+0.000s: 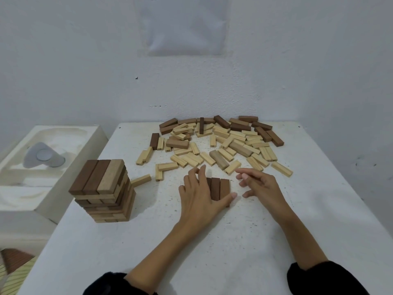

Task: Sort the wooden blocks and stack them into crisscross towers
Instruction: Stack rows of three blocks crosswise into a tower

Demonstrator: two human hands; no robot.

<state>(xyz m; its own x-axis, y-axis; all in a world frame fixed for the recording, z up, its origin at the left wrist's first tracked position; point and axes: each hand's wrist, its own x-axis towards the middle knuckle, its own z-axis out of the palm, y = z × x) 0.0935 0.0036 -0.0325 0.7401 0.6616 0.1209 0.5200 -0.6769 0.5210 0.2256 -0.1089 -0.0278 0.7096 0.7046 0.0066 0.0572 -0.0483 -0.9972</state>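
Three dark blocks lie side by side on the white table, and the left hand is spread flat against them, its straight fingers running along the row's left flank and its thumb stretched across the near ends, clasping nothing. Just to the right of that row the right hand hovers apart from the wood, fingers loosely curled and empty. Beyond the row sprawls the loose pile of blocks, and well to its left stands a finished crisscross tower.
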